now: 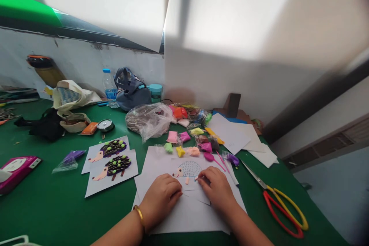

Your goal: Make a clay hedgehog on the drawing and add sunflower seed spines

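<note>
The right hand (215,190) I am operating is bringing its fingertips (200,183) together at the lower edge of a hedgehog picture (187,170), though I cannot tell whether they are pinching anything. The left hand (160,200) is resting curled on a white paper sheet (187,215) just below that picture, its fingers held close together and a gold bangle (140,215) circling the wrist. A small pale clay strip (187,180) is lying between the two hands, just under the hedgehog's head. Beyond the fingers, soft clay lumps are sitting in a loose row: green (168,147), yellow (180,151), peach (193,151) and magenta (206,147). Left of the left hand, two finished hedgehog cards (111,167) are lying on the green bench (57,207). Right of the right hand, scissors with red and yellow handles (284,211) are lying open. Farther ahead, a crumpled plastic bag (148,121) is sitting near a water bottle (109,86).
</note>
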Demonstrator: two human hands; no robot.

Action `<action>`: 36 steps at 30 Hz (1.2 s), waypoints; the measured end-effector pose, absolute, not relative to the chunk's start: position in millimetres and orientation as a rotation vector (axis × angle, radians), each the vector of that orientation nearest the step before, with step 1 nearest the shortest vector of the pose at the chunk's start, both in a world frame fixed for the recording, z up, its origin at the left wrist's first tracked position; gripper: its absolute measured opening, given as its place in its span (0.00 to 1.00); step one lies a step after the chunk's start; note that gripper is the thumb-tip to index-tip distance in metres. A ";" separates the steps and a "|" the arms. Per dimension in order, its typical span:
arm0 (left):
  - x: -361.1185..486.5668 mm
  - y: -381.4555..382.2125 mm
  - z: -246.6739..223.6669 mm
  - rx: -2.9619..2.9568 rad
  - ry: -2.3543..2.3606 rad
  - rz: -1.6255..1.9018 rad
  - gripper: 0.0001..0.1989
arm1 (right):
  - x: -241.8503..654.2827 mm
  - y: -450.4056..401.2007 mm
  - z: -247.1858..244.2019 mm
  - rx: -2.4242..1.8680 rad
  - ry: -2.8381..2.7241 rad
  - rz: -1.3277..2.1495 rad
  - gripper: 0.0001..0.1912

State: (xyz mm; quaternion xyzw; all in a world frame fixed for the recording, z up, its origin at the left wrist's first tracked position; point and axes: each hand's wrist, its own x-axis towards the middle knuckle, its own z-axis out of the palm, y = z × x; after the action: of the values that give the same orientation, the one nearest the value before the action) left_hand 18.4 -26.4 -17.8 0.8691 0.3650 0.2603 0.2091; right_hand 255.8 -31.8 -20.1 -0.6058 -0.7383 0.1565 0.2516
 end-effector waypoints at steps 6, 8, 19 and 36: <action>17.8 -26.2 -20.1 2.422 1.012 0.734 0.05 | 247.3 -32.8 -20.8 -1.658 -2.006 0.415 0.03; 17.9 -26.3 -19.8 2.420 1.020 0.721 0.05 | 247.2 -32.7 -20.9 -1.646 -1.999 0.429 0.04; 18.3 -26.7 -20.5 2.407 1.032 0.687 0.05 | 248.6 -32.4 -22.3 -1.620 -1.967 0.491 0.05; 18.1 -26.0 -20.1 2.416 1.030 0.684 0.04 | 249.5 -32.4 -20.2 -1.584 -1.900 0.611 0.06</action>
State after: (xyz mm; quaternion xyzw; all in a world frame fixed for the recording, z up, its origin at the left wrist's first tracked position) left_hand 18.1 -26.0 -20.1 0.8700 0.3708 0.2461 0.2121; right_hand 249.5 -32.4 -20.2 -0.5945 -0.7131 0.2293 0.2923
